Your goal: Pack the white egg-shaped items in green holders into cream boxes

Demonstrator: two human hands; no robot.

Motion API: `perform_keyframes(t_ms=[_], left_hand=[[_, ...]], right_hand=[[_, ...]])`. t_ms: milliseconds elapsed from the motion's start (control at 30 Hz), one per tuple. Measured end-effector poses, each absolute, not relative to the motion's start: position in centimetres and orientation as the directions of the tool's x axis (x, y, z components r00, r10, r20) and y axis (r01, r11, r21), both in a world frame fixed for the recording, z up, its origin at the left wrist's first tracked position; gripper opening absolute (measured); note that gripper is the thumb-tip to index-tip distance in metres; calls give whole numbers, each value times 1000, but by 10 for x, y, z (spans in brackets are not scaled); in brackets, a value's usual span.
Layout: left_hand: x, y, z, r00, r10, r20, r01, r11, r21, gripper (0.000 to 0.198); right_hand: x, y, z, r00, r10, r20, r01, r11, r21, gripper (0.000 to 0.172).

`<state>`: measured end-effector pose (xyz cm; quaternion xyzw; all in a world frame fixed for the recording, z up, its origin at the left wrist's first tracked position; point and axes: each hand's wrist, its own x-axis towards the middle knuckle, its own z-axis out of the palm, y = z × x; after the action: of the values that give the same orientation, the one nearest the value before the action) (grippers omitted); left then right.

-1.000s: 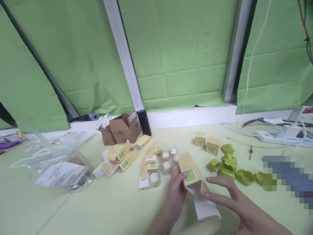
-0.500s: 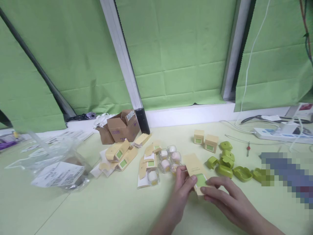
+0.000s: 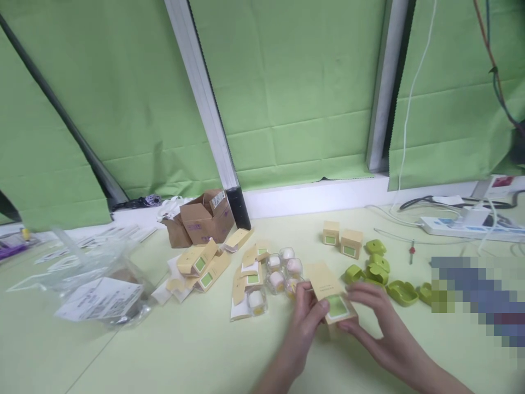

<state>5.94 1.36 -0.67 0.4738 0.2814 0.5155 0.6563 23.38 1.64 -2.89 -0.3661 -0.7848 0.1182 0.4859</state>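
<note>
A tan cardboard box [image 3: 324, 282] with a green-bordered window is between my hands, its far flap stretched out. My left hand [image 3: 307, 317] grips its left side, thumb on the front by the window. My right hand [image 3: 377, 317] holds the lower right edge between thumb and curved fingers; part of its grip is hidden. Left of the box lie several clear-wrapped, whitish rounded pieces [image 3: 276, 280] and opened tan packaging [image 3: 253, 278]. Two small closed tan boxes [image 3: 351, 243] stand behind. Glossy green shaped pieces [image 3: 402, 292] lie beyond my right hand.
Flattened tan cartons [image 3: 200, 262] lie left of centre, before an open brown cardboard box [image 3: 207, 219]. A clear plastic bag [image 3: 102, 295] with a label sits at left. A white power strip [image 3: 467, 229] with cables runs along the right back; a small red-handled tool [image 3: 412, 250] lies nearer.
The box in my hands has turned and looks squarer, its window more visible. My right fingers have lifted off its front and spread along the right side. The view has shifted slightly.
</note>
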Motion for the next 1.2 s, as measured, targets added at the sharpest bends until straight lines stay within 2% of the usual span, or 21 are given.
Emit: perform_keyframes(t_ms=[67, 167, 233, 333, 467, 600, 700, 800, 900, 1033, 1100, 1167, 1200], left_hand=[[57, 14, -5, 324, 931, 170, -376, -39, 926, 25], [53, 12, -4, 354, 902, 246, -234, -169, 957, 34], [51, 10, -9, 396, 884, 248, -39, -253, 967, 38], [50, 7, -23, 490, 854, 174, 185, -296, 937, 44], [56, 7, -38, 542, 832, 120, 163, -244, 956, 59], [60, 9, -35, 537, 835, 120, 162, -242, 957, 76], [60, 8, -31, 539, 837, 93, 182, -224, 957, 76], [59, 3, -30, 541, 835, 96, 186, -231, 955, 72], [57, 3, -23, 526, 843, 117, 199, -255, 946, 68], [50, 36, 10, 395, 905, 160, 226, -264, 938, 55], [48, 71, 29, 279, 946, 166, 390, -270, 880, 55], [51, 111, 40, 203, 967, 151, 493, -235, 837, 60], [53, 129, 41, 180, 975, 133, 537, -211, 817, 56]], right_hand=[[232, 16, -24, -235, 784, 575, 376, 619, -690, 49], [232, 17, -18, -298, 866, 401, 202, 468, -860, 52], [233, 20, -17, -251, 901, 354, 166, 401, -901, 46], [234, 26, -18, -163, 942, 294, 279, 330, -902, 32], [234, 32, -13, -137, 962, 237, 289, 268, -919, 29], [234, 33, -3, -276, 946, 171, 223, 236, -946, 25], [232, 31, -3, -303, 950, 69, 197, 134, -971, 27], [230, 29, -7, -242, 970, 11, 133, 45, -990, 27], [231, 32, -11, -189, 980, -56, 65, -45, -997, 33], [240, 42, -14, -55, 998, -21, -145, -29, -989, 40], [243, 47, -16, -9, 998, 66, -76, 65, -995, 34], [243, 49, -18, -47, 987, 155, 84, 159, -984, 25], [242, 49, -19, -85, 979, 183, 142, 194, -971, 22]])
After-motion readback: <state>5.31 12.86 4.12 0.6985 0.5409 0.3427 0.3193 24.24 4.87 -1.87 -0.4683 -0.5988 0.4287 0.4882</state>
